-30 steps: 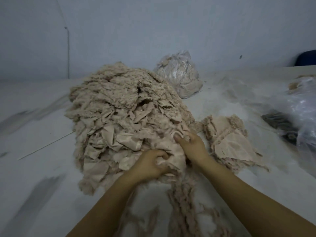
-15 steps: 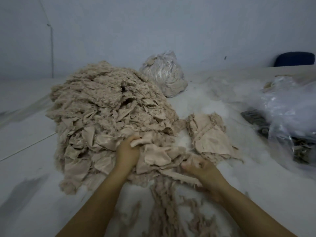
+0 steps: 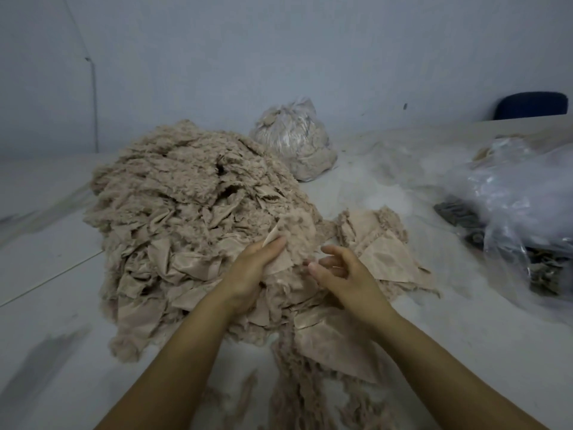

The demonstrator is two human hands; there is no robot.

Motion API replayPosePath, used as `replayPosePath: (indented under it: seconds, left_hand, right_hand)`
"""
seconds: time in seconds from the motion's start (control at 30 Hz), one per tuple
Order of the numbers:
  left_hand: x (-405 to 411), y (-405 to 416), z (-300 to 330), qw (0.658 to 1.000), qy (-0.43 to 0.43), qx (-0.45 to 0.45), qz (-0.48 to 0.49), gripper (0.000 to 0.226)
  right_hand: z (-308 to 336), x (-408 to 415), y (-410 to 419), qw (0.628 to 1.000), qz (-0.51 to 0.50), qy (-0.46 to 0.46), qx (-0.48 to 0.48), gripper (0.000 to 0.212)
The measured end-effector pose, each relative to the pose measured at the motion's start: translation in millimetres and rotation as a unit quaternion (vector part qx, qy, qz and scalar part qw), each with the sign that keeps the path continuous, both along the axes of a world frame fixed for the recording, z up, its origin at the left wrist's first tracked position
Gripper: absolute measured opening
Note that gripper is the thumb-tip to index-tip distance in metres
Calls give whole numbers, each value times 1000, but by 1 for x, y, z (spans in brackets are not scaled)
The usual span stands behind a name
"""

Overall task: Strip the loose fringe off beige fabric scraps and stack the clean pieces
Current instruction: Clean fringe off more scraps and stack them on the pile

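A big heap of beige fabric scraps with fuzzy fringe fills the middle left of the table. My left hand grips one fuzzy scrap at the heap's near right edge, thumb on top of it. My right hand hovers just right of that scrap, fingers loosely curled, holding nothing I can see. A small stack of flat beige pieces lies to the right of my hands. Torn-off fringe strands trail on the table between my forearms.
A clear bag stuffed with beige material stands behind the heap. At the right lies a large clear plastic bag over dark items. A blue chair back shows at the far right. The table is white.
My left hand moved right and lifted a fuzzy scrap off the heap's edge. My right hand let go of the cloth it held low down and rose next to the scrap.
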State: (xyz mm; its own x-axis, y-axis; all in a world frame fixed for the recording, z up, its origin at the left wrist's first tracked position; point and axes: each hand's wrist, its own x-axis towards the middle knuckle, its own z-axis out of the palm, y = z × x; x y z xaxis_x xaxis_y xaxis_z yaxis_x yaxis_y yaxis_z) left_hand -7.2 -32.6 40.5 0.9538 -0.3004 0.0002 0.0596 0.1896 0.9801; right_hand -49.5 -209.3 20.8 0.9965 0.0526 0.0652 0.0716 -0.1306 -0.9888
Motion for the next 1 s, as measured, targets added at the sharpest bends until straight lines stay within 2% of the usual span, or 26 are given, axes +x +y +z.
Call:
replayPosePath:
  seconds: [0.07,0.17,0.27,0.33,0.37,0.4,0.43,0.47,0.5,0.53,0.57,0.6,0.63,0.67,0.7,0.73,0.8,0.87,0.93,1.0]
  left_hand:
    - [-1,-5,-1,999,18,-9,-29,26]
    - [0,-5,-7,998,58,-19,16,35]
    - [2,1,-11,993,96,-15,64,69]
    - [1,4,-9,991,81,-21,102,74]
    - [2,5,-7,988,55,6,142,69]
    - [4,7,-7,977,6,91,192,65]
    - [6,8,-8,939,-51,236,243,65]
    - [6,10,-11,878,-113,369,283,68]
    - [4,10,-16,826,-180,440,304,71]
    - [0,8,-20,803,-244,454,298,67]
    - [-5,2,-23,804,-311,442,249,59]
    - [-9,-3,-28,804,-374,434,159,49]
    - [-11,-8,-35,777,-422,464,55,40]
    - [-11,-10,-43,725,-447,523,-29,37]
    - [-7,-7,-48,678,-439,586,-64,36]
    - [0,-2,-52,657,-391,643,-50,35]
    - [12,13,-53,663,-268,698,29,35]
    - [18,22,-51,661,-223,713,67,34]
    - [14,17,-49,659,-266,698,85,33]
    - [3,0,-46,671,-373,634,94,29]
  right_hand:
    - [2,7,6,998,24,10,57,55]
    - [-1,14,11,991,23,20,132,10]
    - [-6,18,9,984,-28,50,170,19]
    - [-9,18,3,989,-47,69,119,16]
    - [-12,18,-1,995,-54,71,38,14]
    - [-17,17,-6,993,-61,66,-73,14]
    - [-21,15,-10,980,-64,58,-181,16]
    - [-24,11,-13,963,-65,44,-259,20]
    - [-25,6,-15,953,-62,26,-295,23]
    - [-27,2,-16,952,-52,11,-303,26]
    - [-28,-3,-16,955,-31,3,-294,29]
    - [-30,-9,-16,960,5,0,-281,29]
    - [-32,-14,-16,957,55,0,-286,29]
    - [-34,-18,-15,945,108,-2,-308,29]
    - [-37,-22,-16,931,152,-10,-333,28]
    - [-39,-25,-19,921,174,-21,-348,26]
    - [-41,-30,-27,927,173,-29,-332,22]
    - [-41,-34,-34,950,149,-30,-273,19]
    - [-41,-35,-40,972,49,-32,-229,22]
    - [-41,-33,-44,955,-71,-23,-288,28]
